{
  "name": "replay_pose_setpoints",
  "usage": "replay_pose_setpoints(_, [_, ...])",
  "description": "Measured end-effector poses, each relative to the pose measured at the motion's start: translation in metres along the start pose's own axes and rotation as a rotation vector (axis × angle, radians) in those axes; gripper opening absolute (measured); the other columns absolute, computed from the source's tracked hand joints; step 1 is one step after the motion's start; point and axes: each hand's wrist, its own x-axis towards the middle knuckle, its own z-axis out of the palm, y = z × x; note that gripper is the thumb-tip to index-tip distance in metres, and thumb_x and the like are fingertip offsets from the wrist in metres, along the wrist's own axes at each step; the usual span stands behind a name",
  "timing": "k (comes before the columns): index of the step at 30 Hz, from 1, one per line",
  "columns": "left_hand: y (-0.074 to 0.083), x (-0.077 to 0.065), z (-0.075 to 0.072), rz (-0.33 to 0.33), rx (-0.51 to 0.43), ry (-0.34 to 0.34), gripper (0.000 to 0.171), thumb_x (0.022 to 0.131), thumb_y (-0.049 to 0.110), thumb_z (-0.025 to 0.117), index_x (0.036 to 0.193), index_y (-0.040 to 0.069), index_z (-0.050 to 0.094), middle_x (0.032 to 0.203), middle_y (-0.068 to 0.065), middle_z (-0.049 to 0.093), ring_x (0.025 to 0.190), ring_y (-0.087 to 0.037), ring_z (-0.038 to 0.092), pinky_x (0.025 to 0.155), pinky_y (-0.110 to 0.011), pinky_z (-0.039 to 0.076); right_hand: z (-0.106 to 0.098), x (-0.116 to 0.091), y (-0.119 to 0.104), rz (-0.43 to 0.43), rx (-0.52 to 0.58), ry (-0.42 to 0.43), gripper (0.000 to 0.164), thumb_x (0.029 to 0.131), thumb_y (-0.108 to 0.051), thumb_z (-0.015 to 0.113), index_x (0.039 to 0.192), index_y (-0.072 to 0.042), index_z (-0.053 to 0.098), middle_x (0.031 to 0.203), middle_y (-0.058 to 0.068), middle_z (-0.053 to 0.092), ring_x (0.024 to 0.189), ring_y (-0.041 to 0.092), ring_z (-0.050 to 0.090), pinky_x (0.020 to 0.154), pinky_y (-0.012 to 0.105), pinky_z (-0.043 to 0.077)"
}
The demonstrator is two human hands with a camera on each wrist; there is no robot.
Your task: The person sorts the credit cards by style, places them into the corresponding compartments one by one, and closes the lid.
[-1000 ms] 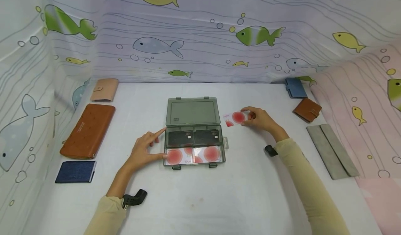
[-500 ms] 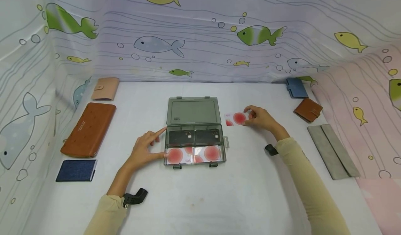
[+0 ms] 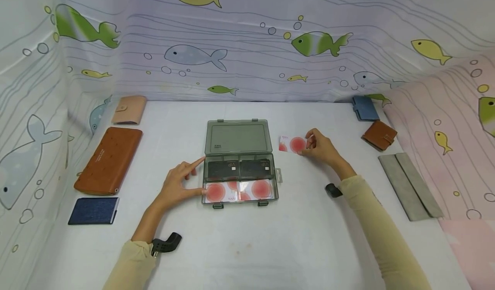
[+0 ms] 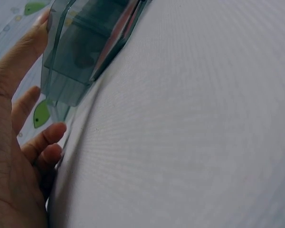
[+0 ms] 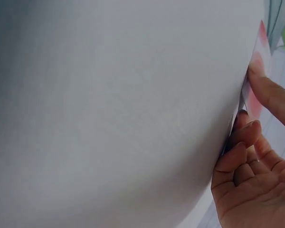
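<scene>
A grey-green plastic organiser box (image 3: 238, 137) lies with its lid folded back on the white table. Black VIP cards (image 3: 220, 169) fill its rear compartments, and white cards with red circles (image 3: 260, 190) its front ones. My left hand (image 3: 175, 187) touches the box's left side with thumb and index finger stretched out; the left wrist view shows a finger against the clear wall (image 4: 76, 57). To the right of the box, my right hand (image 3: 322, 148) pinches a white card with a red circle (image 3: 288, 144) by its right end. The card is close to the tabletop.
On the left lie a beige wallet (image 3: 129, 110), a long brown zip wallet (image 3: 109, 161) and a dark blue notebook-like item (image 3: 93, 211). On the right are a blue wallet (image 3: 365, 108), a brown wallet (image 3: 379, 135) and a grey folded case (image 3: 410, 187). Fish-print curtains surround the table.
My right hand, pinching the card, has shifted slightly to the right and a little farther back. My left hand and the box have stayed in place.
</scene>
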Motion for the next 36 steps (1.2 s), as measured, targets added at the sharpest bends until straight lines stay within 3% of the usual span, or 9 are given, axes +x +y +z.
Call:
replay_pose_setpoints(7, [-0.001,-0.001,0.002,0.014,0.017,0.013,0.093,0.068,0.033,0.089,0.15,0.026,0.046,0.095,0.0,0.048,0.08,-0.014,0.036,0.083,-0.043,0.025,0.001,-0.003,0.003,-0.029,0.043,0.037,0.043,0.084,-0.004,0.076,0.12,0.002,0.054,0.088,0.012,0.054,0.08,0.022,0.048,0.072,0.026,0.042])
replay_pose_setpoints(15, [0.001,-0.001,0.001,0.017,0.014,0.022,0.093,0.066,0.034,0.089,0.149,0.025,0.048,0.094,-0.002,0.049,0.079,-0.015,0.037,0.082,-0.043,0.026,-0.001,-0.01,0.007,0.021,0.219,0.045,0.042,0.087,0.0,0.07,0.128,-0.001,0.06,0.085,0.007,0.054,0.076,0.014,0.05,0.065,0.018,0.046])
replay_pose_setpoints(23, [0.001,-0.001,0.001,0.012,0.006,0.014,0.093,0.067,0.033,0.09,0.149,0.027,0.047,0.095,-0.002,0.049,0.08,-0.015,0.038,0.084,-0.043,0.025,-0.003,-0.017,0.011,0.022,0.325,0.033,0.052,0.09,-0.009,0.072,0.14,-0.013,0.058,0.081,0.003,0.054,0.069,0.012,0.048,0.059,0.023,0.044])
replay_pose_setpoints(30, [0.002,-0.001,0.0,0.018,0.0,0.013,0.093,0.067,0.033,0.09,0.149,0.027,0.047,0.095,-0.001,0.049,0.08,-0.015,0.037,0.084,-0.043,0.025,-0.003,-0.027,0.003,0.006,0.403,0.019,0.055,0.089,-0.01,0.073,0.142,-0.011,0.056,0.08,0.0,0.056,0.069,0.017,0.051,0.06,0.026,0.047])
replay_pose_setpoints(36, [0.003,0.0,0.0,0.009,0.008,0.008,0.093,0.068,0.033,0.089,0.15,0.027,0.046,0.094,-0.001,0.048,0.08,-0.015,0.037,0.084,-0.044,0.025,0.001,-0.039,-0.018,-0.023,0.479,-0.005,0.055,0.088,-0.008,0.074,0.14,-0.01,0.057,0.077,-0.002,0.058,0.067,0.021,0.053,0.06,0.031,0.049])
